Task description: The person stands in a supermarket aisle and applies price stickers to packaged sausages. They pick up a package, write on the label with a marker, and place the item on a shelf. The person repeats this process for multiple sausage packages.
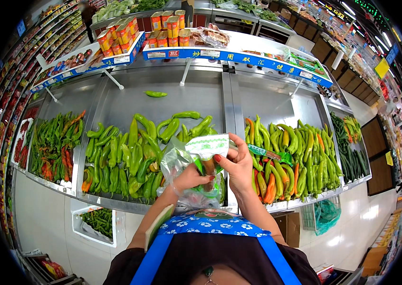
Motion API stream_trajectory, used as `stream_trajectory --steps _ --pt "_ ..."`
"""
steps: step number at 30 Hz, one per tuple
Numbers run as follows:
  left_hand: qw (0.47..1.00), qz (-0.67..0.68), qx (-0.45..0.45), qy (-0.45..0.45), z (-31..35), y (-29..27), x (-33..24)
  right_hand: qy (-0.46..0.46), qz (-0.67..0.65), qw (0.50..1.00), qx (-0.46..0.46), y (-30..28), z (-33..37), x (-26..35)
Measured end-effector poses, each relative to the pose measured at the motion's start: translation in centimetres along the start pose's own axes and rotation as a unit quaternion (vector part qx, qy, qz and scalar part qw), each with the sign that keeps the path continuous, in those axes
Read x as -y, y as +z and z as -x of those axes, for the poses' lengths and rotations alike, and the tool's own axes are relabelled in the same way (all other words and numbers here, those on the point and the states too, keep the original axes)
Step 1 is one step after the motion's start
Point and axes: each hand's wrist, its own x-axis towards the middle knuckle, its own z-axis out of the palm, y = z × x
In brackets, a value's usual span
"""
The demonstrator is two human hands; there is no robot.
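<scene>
My right hand (240,165) is closed, thumb and fingers pinching a white card-like piece with green print (208,146). Beside it my left hand (190,179) is closed on a crumpled clear plastic bag (175,159), its thumb against a brown object (208,166) that I cannot make out, partly covered by the card. Just right of my right fingers, a slim stick in a green and clear wrapper (271,154) lies over the peppers. Long green peppers (137,154) fill the tray section to the left, and green, yellow and orange peppers (305,156) the one to the right.
A blue-edged shelf (229,57) with orange cans (165,28) and packaged goods runs above the metal trays on white supports. Thin green and red peppers (53,147) lie far left. Below stand a white box of green peppers (97,223) and a basket with green plastic (327,213).
</scene>
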Motion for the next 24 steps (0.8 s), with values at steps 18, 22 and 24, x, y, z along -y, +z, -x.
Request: stream_trajectory --steps 18,22,24 --pt "1.000 -0.009 0.010 -0.001 -0.1 1.0 -0.3 0.001 0.045 0.998 0.044 -1.7 0.7 -0.9" --pt "0.999 -0.015 0.024 -0.044 -0.7 1.1 0.5 -0.082 0.340 0.936 0.034 -2.4 0.0 -2.0" --pt "0.979 0.047 0.071 -0.185 -1.1 0.7 -1.8 -0.069 0.259 0.963 0.006 -2.9 -0.3 -2.8"
